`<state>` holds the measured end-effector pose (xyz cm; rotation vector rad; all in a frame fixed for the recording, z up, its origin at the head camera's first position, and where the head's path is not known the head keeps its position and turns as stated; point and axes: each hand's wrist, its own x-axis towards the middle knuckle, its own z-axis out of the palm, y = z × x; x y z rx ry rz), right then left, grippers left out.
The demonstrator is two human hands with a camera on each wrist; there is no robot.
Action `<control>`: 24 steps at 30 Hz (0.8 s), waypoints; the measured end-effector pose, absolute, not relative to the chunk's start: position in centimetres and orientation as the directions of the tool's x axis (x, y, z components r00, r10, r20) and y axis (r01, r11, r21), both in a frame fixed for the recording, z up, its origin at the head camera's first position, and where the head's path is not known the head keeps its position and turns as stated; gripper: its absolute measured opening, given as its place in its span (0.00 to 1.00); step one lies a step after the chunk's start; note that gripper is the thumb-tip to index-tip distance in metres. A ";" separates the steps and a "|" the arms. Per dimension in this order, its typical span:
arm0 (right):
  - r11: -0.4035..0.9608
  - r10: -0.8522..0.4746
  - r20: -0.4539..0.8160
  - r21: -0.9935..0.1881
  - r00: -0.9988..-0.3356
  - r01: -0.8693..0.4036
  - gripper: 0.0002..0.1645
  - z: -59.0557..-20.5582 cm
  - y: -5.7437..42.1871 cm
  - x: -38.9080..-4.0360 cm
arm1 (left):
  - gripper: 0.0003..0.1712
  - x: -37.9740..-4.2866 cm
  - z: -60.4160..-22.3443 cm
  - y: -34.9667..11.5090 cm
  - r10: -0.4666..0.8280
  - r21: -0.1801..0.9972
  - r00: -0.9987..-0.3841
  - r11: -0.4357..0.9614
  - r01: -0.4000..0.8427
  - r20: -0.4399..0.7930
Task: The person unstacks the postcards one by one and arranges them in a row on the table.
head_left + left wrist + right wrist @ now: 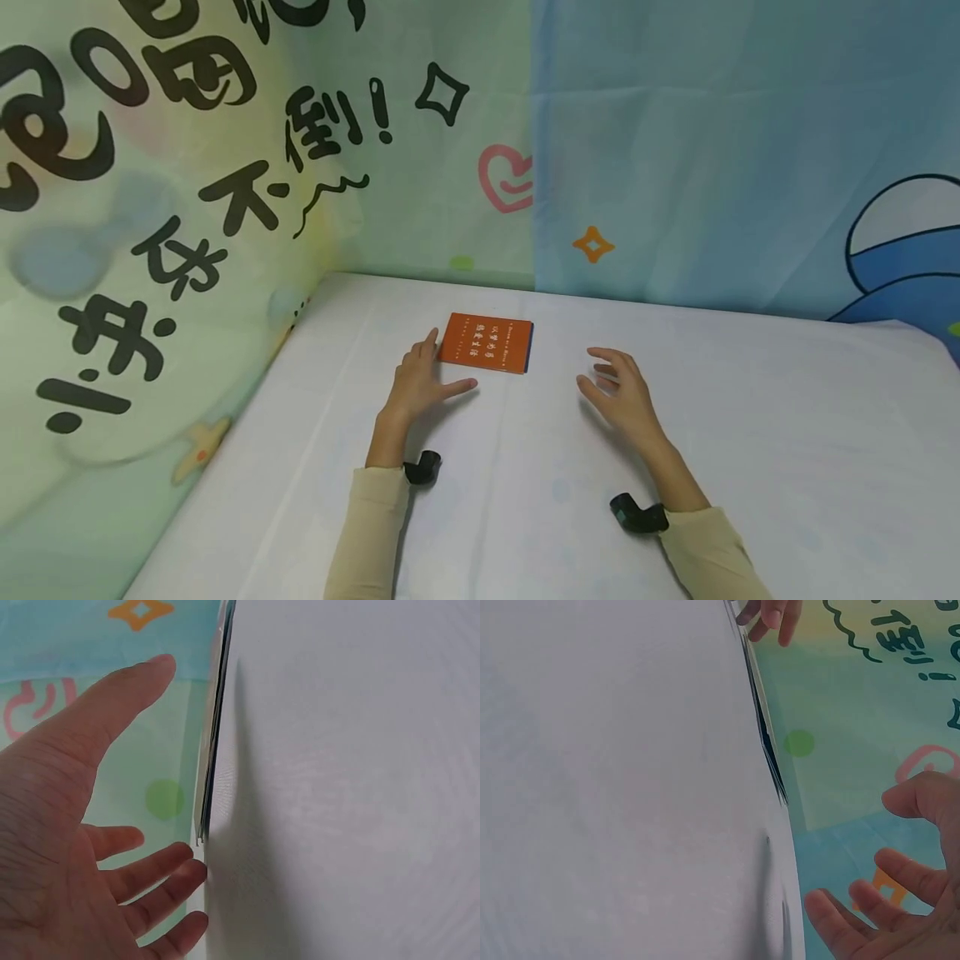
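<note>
The left hand (416, 387) is wide, its thumb stretched well away from its fingers, and lies at the left end of the orange book (487, 343); whether the fingertips touch it I cannot tell. The right hand (622, 400) is also wide, thumb and gently bent fingers parted, and stands to the right of the book, clearly apart from it. Each wrist wears a black device (423, 469) on its inner side, just beyond the cuff of a beige sleeve (367, 533). The book lies flat between the hands and a little beyond them, toward the far edge of the white surface (525, 517). Its cover bears white writing, and a strip of blue (529, 348) shows along its right side. From the left wrist the book appears edge-on, as thin layers. Behind the surface hangs a printed backdrop (712, 142), pale green on one part and blue on the other, with a pink heart (506, 179) where the two meet and an orange star (593, 244) to its right. Large black characters (243, 197) run over the left side, near a black star outline (442, 93).
</note>
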<state>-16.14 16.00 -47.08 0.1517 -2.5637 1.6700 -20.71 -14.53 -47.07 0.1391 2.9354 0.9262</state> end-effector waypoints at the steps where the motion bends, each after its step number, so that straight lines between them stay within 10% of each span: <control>1: 0.401 -0.041 0.115 -0.908 -0.992 -0.122 0.29 -47.1 15.9 -16.2 | 0.64 -20.8 -47.1 -14.6 0.103 0.578 -0.994 0.813 0.067 -0.028; 24: 0.409 -0.077 0.034 -0.910 -0.996 -0.063 0.28 -47.9 12.4 -17.6 | 0.49 -21.5 -48.1 -15.0 0.117 0.682 -0.993 0.729 0.061 -0.036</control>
